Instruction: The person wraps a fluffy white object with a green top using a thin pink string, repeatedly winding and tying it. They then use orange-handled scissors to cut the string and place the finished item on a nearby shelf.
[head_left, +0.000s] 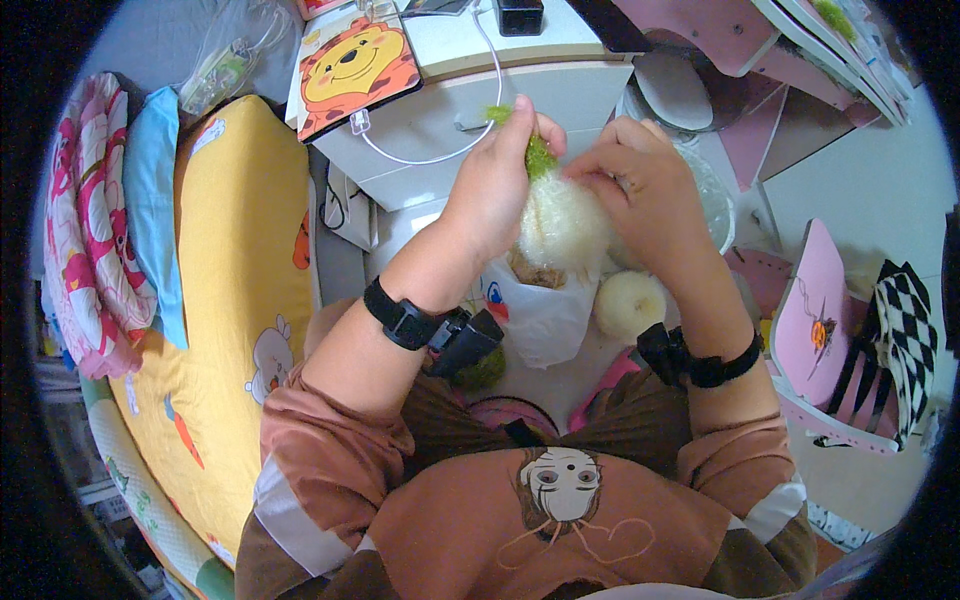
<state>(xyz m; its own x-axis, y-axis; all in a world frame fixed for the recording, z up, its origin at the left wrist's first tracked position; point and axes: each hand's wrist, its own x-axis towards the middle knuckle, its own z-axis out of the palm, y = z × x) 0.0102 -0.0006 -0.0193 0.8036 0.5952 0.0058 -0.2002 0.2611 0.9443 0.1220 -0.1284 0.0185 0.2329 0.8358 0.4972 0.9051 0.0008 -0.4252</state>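
My left hand (491, 180) grips a fuzzy yarn piece (562, 221), mostly cream with a green section (538, 157) at the top. A green tuft pokes out beyond the left thumb. At the upper right edge of the piece, my right hand (637, 187) has its thumb and fingertips pinched together against the fibres. Whether it also holds a thin tool is too small to tell. Below the piece, a white plastic bag (547, 330) has brown fuzzy material (536, 271) at its mouth. Beside the bag sits a ball of cream yarn (630, 306).
Green yarn (482, 371) lies partly hidden under my left wrist strap. Ahead stands a white drawer cabinet (442, 94), with a charging cable (427, 161) running from a tablet in a cartoon cover (358, 75). A bed with a yellow pillow (232, 225) is leftward; a pink chair (810, 300) is rightward.
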